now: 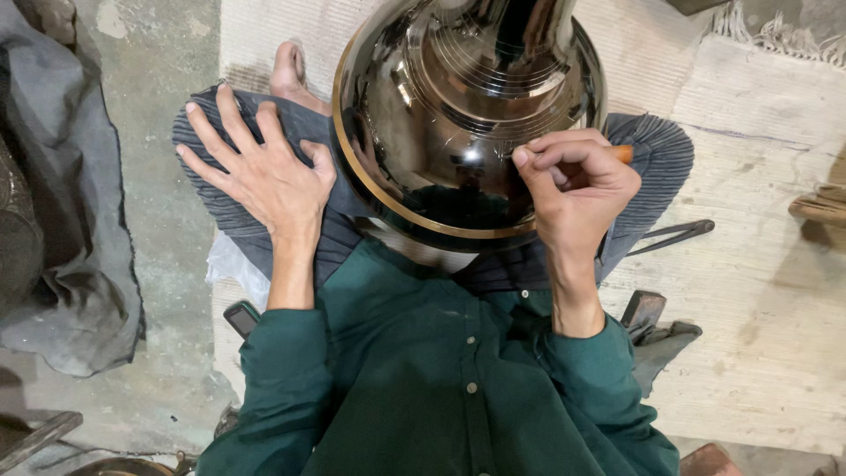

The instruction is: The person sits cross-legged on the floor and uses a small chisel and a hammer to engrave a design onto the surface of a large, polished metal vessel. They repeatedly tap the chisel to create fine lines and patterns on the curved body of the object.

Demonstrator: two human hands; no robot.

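No package, label or sign shows anywhere in the view. The one thing that may count as a screen is a small dark, flat device (240, 317) with a rounded corner, lying on the pale mat just beside the person's left elbow; most of it is hidden under the green sleeve. Its face is black and unlit, and whether it is really a phone cannot be told.
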